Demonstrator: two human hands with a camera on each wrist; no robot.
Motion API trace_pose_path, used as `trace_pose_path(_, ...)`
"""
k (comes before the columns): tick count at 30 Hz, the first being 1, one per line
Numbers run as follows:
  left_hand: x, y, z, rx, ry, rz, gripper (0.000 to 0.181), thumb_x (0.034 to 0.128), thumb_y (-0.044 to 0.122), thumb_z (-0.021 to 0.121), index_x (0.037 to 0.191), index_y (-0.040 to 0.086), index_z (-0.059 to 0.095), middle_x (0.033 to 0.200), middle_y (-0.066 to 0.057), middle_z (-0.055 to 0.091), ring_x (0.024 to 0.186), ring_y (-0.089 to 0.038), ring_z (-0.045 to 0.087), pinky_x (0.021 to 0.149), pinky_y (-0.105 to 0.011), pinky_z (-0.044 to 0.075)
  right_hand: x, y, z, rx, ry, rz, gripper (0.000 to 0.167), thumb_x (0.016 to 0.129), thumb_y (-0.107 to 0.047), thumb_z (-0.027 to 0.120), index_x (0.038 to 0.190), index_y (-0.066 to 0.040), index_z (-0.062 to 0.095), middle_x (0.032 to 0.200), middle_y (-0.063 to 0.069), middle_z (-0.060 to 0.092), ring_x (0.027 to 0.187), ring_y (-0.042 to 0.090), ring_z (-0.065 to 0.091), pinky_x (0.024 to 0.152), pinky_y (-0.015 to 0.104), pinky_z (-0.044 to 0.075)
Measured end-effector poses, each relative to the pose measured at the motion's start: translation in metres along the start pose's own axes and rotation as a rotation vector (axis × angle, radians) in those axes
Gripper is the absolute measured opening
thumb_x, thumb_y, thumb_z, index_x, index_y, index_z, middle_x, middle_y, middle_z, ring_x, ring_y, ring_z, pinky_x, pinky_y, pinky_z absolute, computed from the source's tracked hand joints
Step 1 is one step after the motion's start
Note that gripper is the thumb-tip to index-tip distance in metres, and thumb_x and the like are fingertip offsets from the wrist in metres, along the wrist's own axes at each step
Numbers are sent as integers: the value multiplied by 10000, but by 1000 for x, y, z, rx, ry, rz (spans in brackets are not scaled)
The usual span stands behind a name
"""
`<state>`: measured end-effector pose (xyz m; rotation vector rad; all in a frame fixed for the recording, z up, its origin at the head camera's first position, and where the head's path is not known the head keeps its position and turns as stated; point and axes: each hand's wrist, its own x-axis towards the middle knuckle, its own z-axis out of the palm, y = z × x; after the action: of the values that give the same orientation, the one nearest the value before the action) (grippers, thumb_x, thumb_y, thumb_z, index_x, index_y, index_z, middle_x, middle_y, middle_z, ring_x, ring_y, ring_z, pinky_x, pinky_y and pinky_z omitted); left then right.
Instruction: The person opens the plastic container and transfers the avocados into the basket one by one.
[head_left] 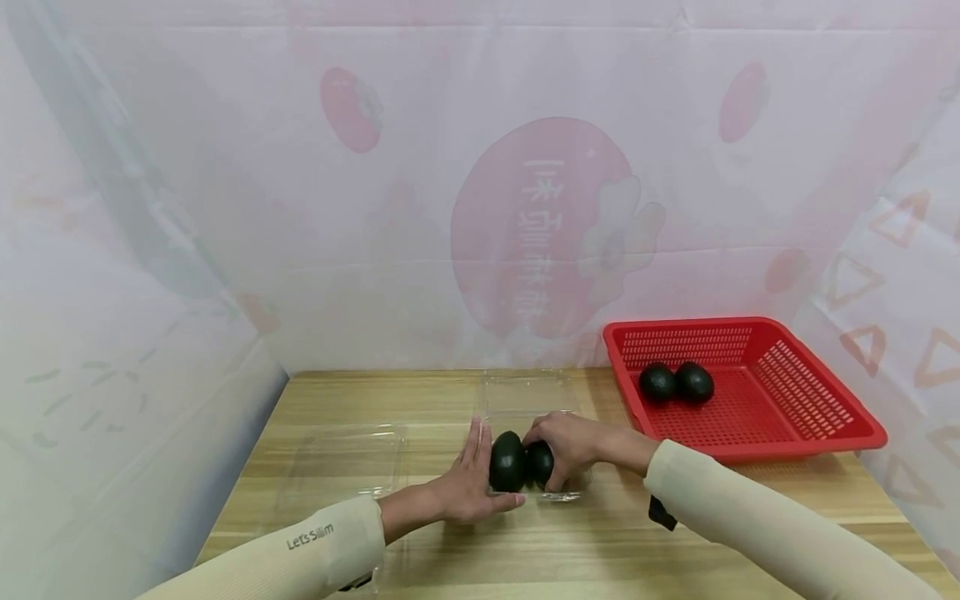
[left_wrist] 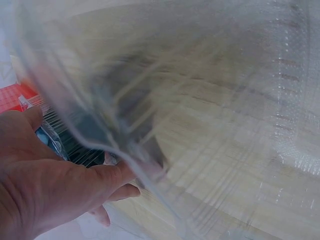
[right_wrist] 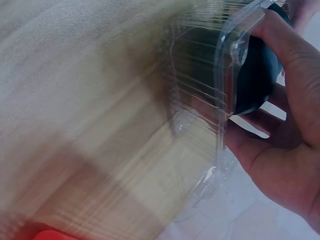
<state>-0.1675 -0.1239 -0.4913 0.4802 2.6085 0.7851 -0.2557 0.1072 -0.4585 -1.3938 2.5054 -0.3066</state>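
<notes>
Two dark green avocados lie side by side in a clear plastic clamshell box, its lid [head_left: 528, 393] folded back toward the wall. Curled over the right avocado [head_left: 539, 464], my right hand [head_left: 573, 443] grips it inside the box; in the right wrist view that avocado [right_wrist: 254, 80] shows beyond the box wall [right_wrist: 200, 95]. My left hand [head_left: 467, 485] lies along the box's left side, fingers straight and thumb stretched across the front, beside the left avocado [head_left: 507, 463]. Clear plastic blurs much of the left wrist view, where my left hand [left_wrist: 55, 180] touches the box.
To the right stands a red perforated basket [head_left: 765, 417] with two more avocados [head_left: 676, 382] at its left side. Another clear plastic box [head_left: 348, 458] lies open on the wooden table [head_left: 442, 392] at left. Printed cloth walls [head_left: 375, 250] enclose the table's back and sides.
</notes>
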Motion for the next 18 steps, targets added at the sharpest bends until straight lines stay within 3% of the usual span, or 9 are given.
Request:
trace_pose_path(9,-16,23,-17,6,-10,-7,1149,999,524,685,1653,-94,-30,1721,-294,-178,1596,-489,92,1241,-612,260,-6,7,4,27,58,-61,621,670,-297,977,1214,-78,774,1121,19,752,1019,111,683,876,236,558)
trace_pose_path(18,-15,22,-15,31,-13,-13,1145,1002,541,674,1654,-92,-22,1722,-289,-181,1585,-505,130,1233,-601,286,-15,10,0,71,119,-70,678,689,-358,965,1258,-57,754,1202,58,734,1084,189,688,891,282,571)
